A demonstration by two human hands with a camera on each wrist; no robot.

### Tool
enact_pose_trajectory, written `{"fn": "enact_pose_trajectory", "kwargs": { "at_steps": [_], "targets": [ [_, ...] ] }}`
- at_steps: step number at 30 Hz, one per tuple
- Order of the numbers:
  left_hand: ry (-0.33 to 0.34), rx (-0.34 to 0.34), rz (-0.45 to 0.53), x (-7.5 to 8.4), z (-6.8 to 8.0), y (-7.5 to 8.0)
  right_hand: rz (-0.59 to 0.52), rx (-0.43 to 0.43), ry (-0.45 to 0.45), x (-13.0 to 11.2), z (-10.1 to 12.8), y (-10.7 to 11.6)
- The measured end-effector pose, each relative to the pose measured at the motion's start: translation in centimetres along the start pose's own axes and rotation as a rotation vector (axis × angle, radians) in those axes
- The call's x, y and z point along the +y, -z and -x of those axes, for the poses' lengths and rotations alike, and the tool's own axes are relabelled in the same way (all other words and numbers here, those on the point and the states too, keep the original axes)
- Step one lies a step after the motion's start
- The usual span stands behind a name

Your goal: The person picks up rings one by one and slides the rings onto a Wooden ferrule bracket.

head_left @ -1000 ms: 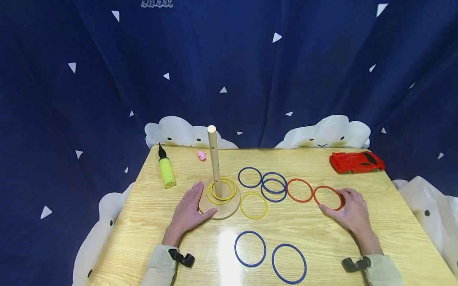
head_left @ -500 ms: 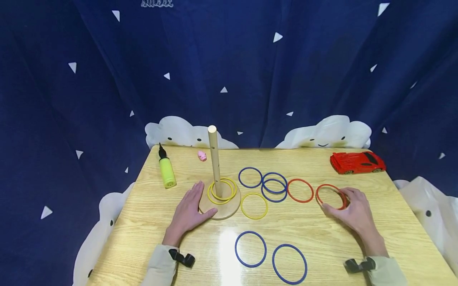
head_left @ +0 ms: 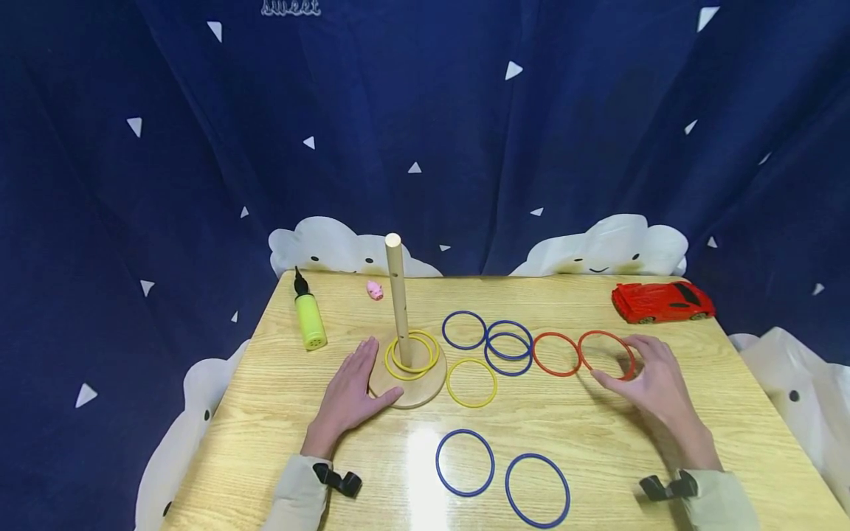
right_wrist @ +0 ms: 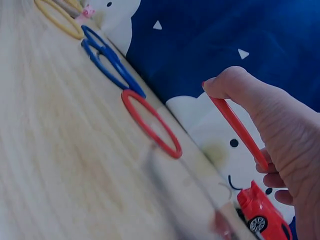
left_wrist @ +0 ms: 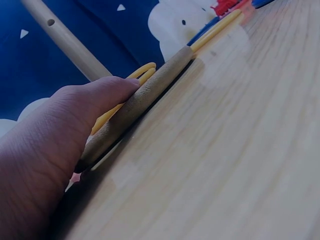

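Note:
My right hand (head_left: 647, 383) pinches a red ring (head_left: 606, 355) by its near right edge and holds it tilted just above the table; the right wrist view shows the same red ring (right_wrist: 237, 131) between thumb and fingers (right_wrist: 235, 85). A second red ring (head_left: 556, 354) lies flat to its left. My left hand (head_left: 352, 391) lies flat against the round wooden base (head_left: 418, 383) of an upright peg (head_left: 397, 295), which carries two yellow rings (head_left: 412, 352). The left wrist view shows my fingers (left_wrist: 95, 100) touching the base edge (left_wrist: 145, 100).
A loose yellow ring (head_left: 471, 383) lies right of the base. Several blue rings lie flat: three behind (head_left: 508, 346), two near the front (head_left: 465, 462). A red toy car (head_left: 662, 302), a green bottle (head_left: 308, 321) and a small pink toy (head_left: 375, 289) stand toward the table's (head_left: 279, 383) far edge.
My right hand has lifted the red ring off the table and tilted it, shifting slightly left and away. The left hand has stayed on the base.

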State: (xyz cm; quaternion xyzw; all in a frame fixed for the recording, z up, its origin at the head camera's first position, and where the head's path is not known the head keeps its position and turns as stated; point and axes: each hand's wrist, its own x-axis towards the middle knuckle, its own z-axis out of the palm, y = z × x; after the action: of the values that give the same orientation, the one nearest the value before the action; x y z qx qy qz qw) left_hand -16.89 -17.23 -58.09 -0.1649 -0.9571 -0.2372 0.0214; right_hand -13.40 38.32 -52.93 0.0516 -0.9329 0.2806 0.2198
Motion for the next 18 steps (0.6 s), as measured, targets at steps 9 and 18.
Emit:
{"fn": "enact_pose_trajectory", "kwargs": {
  "at_steps": [9,18],
  "targets": [
    [-0.005,0.007,-0.002,-0.1,0.1,0.0,-0.027,-0.004,0.059,-2.2,-1.7,0.7],
    [-0.005,-0.003,0.005,0.2,0.1,0.3,-0.036,-0.054,0.127,-5.8,-4.0,1.5]
  ]
}}
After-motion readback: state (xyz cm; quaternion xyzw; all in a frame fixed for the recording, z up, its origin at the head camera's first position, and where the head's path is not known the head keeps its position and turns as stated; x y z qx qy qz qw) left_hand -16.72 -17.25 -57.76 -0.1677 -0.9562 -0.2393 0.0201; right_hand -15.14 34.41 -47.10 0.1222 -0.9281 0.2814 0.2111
